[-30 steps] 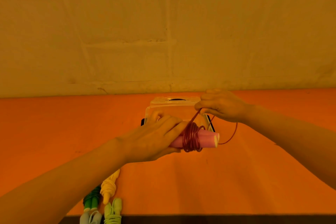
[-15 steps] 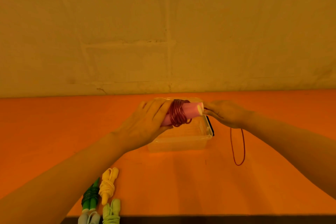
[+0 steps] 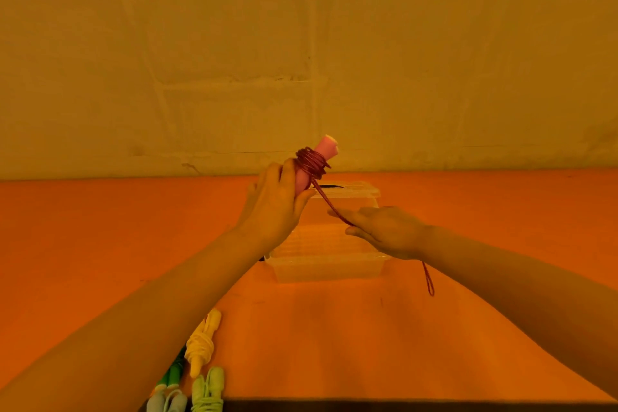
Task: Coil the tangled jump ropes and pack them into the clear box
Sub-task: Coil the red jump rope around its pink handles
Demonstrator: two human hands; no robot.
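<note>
Behind left hand [image 3: 272,207], pink handles' [image 3: 317,160] lower ends.

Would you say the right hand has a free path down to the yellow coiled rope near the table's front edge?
Probably not at once: the right hand is pinching the red cord, and the left forearm crosses close beside the yellow coiled rope.
</note>
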